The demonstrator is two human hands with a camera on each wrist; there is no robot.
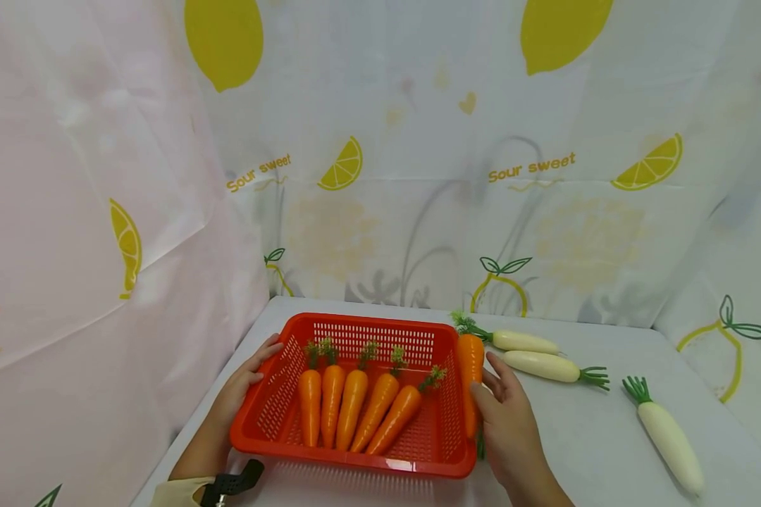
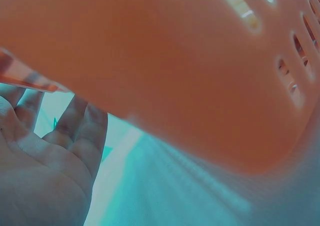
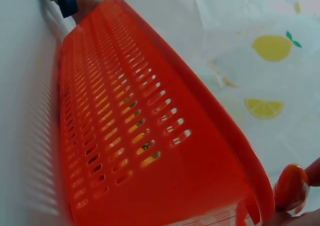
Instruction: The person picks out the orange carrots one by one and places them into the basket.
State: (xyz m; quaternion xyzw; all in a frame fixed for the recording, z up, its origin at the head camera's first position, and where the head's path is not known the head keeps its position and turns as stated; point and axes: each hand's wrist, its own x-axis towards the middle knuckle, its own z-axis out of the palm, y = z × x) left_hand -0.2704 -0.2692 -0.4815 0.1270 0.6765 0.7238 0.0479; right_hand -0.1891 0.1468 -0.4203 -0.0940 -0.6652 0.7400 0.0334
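Note:
A red plastic basket (image 1: 434,440) with slotted walls holds several orange carrots (image 1: 353,401) side by side, green tops towards the back. My left hand (image 1: 236,391) grips the basket's left rim; in the left wrist view, its fingers (image 2: 90,131) bend up at the rim beside the basket wall (image 2: 150,75). My right hand (image 1: 510,422) holds another carrot (image 1: 472,373) lengthwise along the right rim, thumb across it. In the right wrist view, one rounded end of that carrot (image 3: 291,188) shows just outside the basket's corner, with only parts of my fingers visible.
Two white radishes (image 1: 541,365) lie right of the basket towards the back, green tops pointing opposite ways. Another white radish (image 1: 672,447) lies farther right on the white table (image 1: 586,436). A lemon-print curtain (image 1: 418,211) hangs behind and at both sides.

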